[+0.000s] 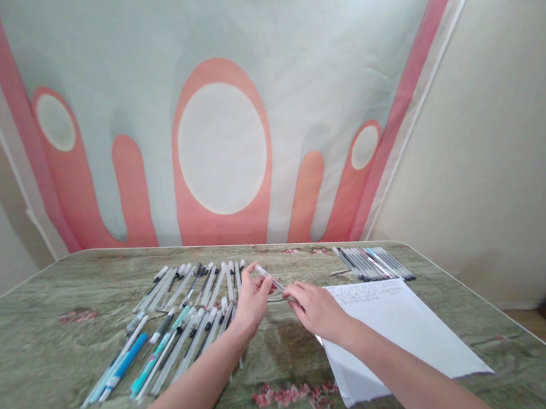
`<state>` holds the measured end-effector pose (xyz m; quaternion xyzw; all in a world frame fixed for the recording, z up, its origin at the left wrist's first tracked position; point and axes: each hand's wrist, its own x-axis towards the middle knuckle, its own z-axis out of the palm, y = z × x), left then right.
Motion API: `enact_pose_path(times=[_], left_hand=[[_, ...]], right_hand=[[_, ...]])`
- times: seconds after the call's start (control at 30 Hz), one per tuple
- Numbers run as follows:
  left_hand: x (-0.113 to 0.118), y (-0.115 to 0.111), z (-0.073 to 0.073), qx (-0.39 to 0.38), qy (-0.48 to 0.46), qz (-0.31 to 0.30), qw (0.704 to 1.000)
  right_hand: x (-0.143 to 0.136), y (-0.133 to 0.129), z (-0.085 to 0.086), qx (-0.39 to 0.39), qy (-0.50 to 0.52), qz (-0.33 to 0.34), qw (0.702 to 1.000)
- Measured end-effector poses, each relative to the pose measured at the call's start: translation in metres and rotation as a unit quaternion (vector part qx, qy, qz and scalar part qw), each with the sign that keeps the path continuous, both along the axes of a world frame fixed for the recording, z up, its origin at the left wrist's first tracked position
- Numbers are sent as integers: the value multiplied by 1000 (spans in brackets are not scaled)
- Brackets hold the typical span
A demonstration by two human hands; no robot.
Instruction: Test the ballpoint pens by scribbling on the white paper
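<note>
The left hand [254,298] grasps a slim clear-bodied pen [263,272] near its whitish upper end, between thumb and fingers. The right hand [310,307] pinches the same pen toward its lower end. The pen is tilted, held above the table [27,340], between the two hands. Whether its tip is capped cannot be determined.

Left of the hands lie two rows of pens: a far row [184,286] and a near row [179,351], the latter including a blue pen [127,360] and a teal pen [150,365]. The left forearm partly covers the near row. A white paper sheet [416,335], handwritten along its top, lies beneath the right forearm. Beyond the sheet, further pens [375,265] lie side by side.
</note>
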<state>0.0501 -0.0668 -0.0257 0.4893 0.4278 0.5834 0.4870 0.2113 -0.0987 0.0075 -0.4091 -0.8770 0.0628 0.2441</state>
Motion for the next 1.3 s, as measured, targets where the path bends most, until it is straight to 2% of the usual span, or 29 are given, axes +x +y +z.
enact_pose_path(times=[0.1,0.17,0.23,0.3,0.4,0.5,0.6,0.67,0.73,0.77,0.8,0.83,0.87,0.9,0.97,1.03,1.1,1.2,1.3], left_hand=[[7,-4,-7,-12,47,-40,998],[10,-6,-13,-33,101,-64,992],[11,-9,-16,-42,158,-87,983],[11,-10,-19,-36,200,-100,974],[11,-12,-18,-26,233,-107,966],[11,-14,-15,-24,246,-116,962],[10,-15,-14,-20,253,-123,960],[10,-15,-15,-16,256,-124,958],[9,-13,-17,-10,257,-118,959],[9,-12,-18,-4,254,-116,960],[9,-12,-20,5,250,-116,961],[8,-11,-21,13,246,-116,962],[8,-11,-22,22,241,-123,962],[8,-12,-22,23,239,-125,963],[8,-15,-21,15,240,-118,963],[9,-22,-18,26,261,-111,959],[12,-30,-15,41,304,-102,946],[17,-40,-13,70,314,-74,944],[20,-38,-16,84,283,-86,952]], right_hand=[[14,18,2,-36,-23,-51,998],[32,37,1,-59,-55,-147,986],[53,57,-2,-89,-116,-278,949],[73,75,-7,-97,-134,-324,932],[95,90,-15,-99,-150,-366,913],[106,95,-20,-91,-158,-385,905],[107,92,-18,-70,-159,-392,904],[96,83,-13,-43,-156,-385,909],[71,65,-6,-6,-150,-345,926],[55,52,-2,12,-146,-308,940],[35,36,2,35,-139,-243,959],[15,19,5,93,-112,-110,983],[-7,1,8,140,-91,33,985],[-27,-17,10,182,-69,155,969],[-60,-46,14,232,-71,328,913],[-82,-63,17,258,-83,389,880],[-91,-67,19,264,-89,397,874],[-85,-60,23,248,-104,388,882],[-68,-50,25,250,-129,406,870]])
